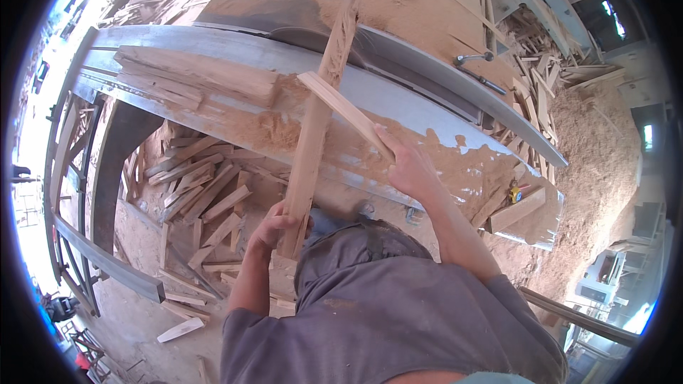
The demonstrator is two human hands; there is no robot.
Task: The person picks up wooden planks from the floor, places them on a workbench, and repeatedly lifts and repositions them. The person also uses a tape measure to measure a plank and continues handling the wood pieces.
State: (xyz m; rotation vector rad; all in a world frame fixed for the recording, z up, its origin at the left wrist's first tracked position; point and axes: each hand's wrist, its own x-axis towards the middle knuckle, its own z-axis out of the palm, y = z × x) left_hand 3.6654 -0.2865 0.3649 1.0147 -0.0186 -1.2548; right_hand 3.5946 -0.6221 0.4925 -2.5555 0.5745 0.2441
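Observation:
My left hand (274,226) is closed around the near end of a long wooden board (313,135). The board reaches away from me across a sawdust-covered metal saw table (356,89), and its far end lies over the slot with a dark, round saw blade (364,48). In my right hand (409,163) is a shorter, pale wooden strip (348,110), gripped by its near end. This strip slants up to the left, its far end crossing over the board; whether the two touch, I cannot tell.
Thick rough timber (199,71) lies on the table's left part. Wood blocks (519,210) and a yellow tape measure (515,193) sit at its right end. Offcuts (206,185) are heaped on the floor at left. A metal crank handle (473,58) stands beyond the long rail.

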